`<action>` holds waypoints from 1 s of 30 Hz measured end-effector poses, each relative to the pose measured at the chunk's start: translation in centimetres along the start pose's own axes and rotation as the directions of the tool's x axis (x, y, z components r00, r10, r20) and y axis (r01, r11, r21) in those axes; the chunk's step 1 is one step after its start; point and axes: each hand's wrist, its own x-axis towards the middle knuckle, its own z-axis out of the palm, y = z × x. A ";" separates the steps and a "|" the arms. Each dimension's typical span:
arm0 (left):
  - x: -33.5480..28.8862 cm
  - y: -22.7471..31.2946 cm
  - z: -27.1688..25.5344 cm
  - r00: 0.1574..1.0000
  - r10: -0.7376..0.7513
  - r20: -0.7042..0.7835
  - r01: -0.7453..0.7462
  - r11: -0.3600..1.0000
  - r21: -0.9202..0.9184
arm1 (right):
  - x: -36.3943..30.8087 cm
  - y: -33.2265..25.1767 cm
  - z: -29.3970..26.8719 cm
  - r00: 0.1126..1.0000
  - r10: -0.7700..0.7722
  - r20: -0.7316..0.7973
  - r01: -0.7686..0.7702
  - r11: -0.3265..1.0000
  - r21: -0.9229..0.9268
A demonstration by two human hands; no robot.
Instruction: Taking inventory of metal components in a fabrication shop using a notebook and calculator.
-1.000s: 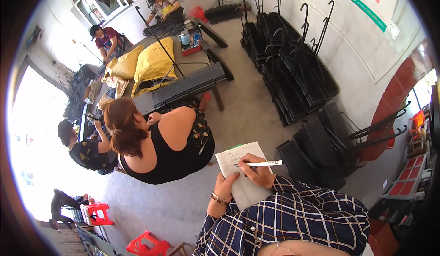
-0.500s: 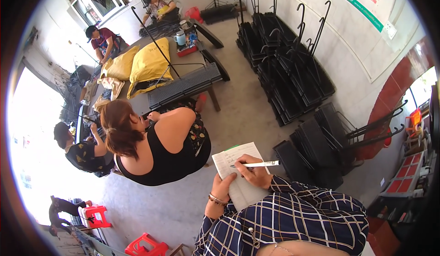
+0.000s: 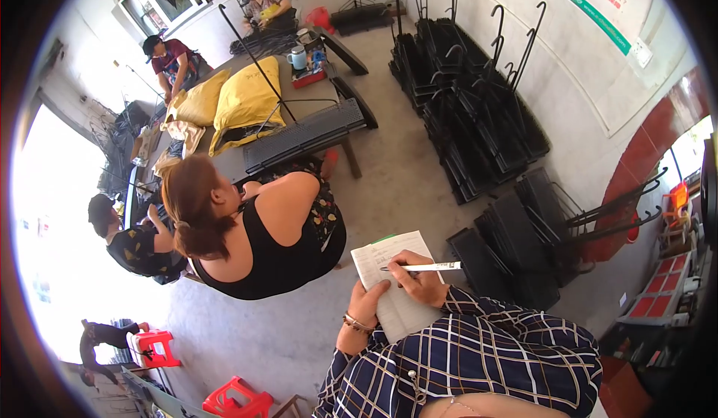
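Plainly, the notebook [image 3: 404,317] lies open between both hands, in front of the checked shirt [image 3: 479,351]. At its left edge, the left hand [image 3: 365,306] grips it, thumb pressed on the page and the other fingers mostly hidden beneath. Above the paper, the fingers of the right hand [image 3: 423,283] are closed around a white pen [image 3: 430,267], its tip at the written lines left of the fingertips, its back end pointing right toward the black racks [image 3: 505,257] on the floor.
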 end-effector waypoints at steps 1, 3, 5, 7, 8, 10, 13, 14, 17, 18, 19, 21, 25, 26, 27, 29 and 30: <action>0.0 0.0 0.0 1.000 -0.005 -0.002 0.005 1.000 0.001 | -0.1 0.1 0.0 1.000 0.022 0.005 -0.022 1.000 0.011; 0.1 -0.1 0.2 1.000 0.011 -0.003 -0.011 1.000 -0.007 | -0.2 0.3 0.0 0.999 0.039 0.015 -0.039 0.999 0.023; 0.2 -0.3 0.0 1.000 0.021 0.004 -0.021 1.000 -0.013 | -0.3 1.0 0.1 0.998 0.056 0.004 -0.056 0.997 0.045; 0.1 -0.3 0.0 1.000 0.022 -0.003 -0.022 1.000 -0.013 | -0.3 1.3 0.1 0.999 0.048 0.014 -0.049 0.997 0.056; 0.1 -0.2 0.0 1.000 0.014 -0.003 -0.014 1.000 -0.013 | -0.3 1.4 0.2 0.999 0.045 0.015 -0.046 0.997 0.063; 0.0 -0.2 -0.1 1.000 0.017 -0.004 -0.017 1.000 -0.002 | -0.2 1.1 0.2 0.999 0.045 0.019 -0.046 0.997 0.062; 0.0 -0.1 -0.1 1.000 0.020 0.003 -0.020 1.000 0.002 | -0.2 1.4 0.3 0.999 0.038 0.015 -0.039 0.997 0.065; 0.0 -0.1 -0.1 1.000 0.022 0.006 -0.022 1.000 -0.008 | -0.2 1.5 0.4 0.999 0.031 0.011 -0.031 0.997 0.069; 0.1 -0.3 -0.3 1.000 0.026 -0.002 -0.026 1.000 -0.015 | -0.2 1.4 0.3 0.999 0.035 0.009 -0.035 0.997 0.065; 0.1 -0.3 -0.3 1.000 0.025 -0.002 -0.025 1.000 -0.015 | -0.2 1.4 0.3 0.999 0.036 0.009 -0.036 0.997 0.065; 0.2 -0.3 -0.4 1.000 0.027 0.004 -0.027 0.999 -0.018 | -0.2 1.3 0.4 0.999 0.044 -0.003 -0.043 0.996 0.072; 0.1 -0.1 -0.3 1.000 0.027 0.014 -0.027 0.999 -0.020 | -0.2 1.3 0.4 0.998 0.052 -0.019 -0.051 0.996 0.078; 0.0 -0.1 -0.2 1.000 0.023 0.010 -0.022 1.000 -0.013 | -0.3 1.8 0.4 0.995 0.080 -0.059 -0.071 0.988 0.138; -0.1 -0.2 -0.3 1.000 0.023 0.011 -0.023 1.000 -0.016 | -0.3 1.9 0.4 0.996 0.063 -0.055 -0.057 0.992 0.113; -0.1 -0.2 -0.3 1.000 0.024 0.010 -0.024 1.000 -0.016 | -0.4 1.9 0.4 0.997 0.062 -0.054 -0.056 0.992 0.113; -0.2 -0.2 -0.2 1.000 0.005 0.013 -0.005 1.000 0.001 | -0.5 1.7 0.4 0.998 0.008 -0.069 -0.002 0.996 0.094; -0.2 -0.2 -0.2 1.000 0.006 0.014 -0.006 1.000 0.000 | -0.6 1.7 0.4 0.998 0.008 -0.069 -0.002 0.996 0.093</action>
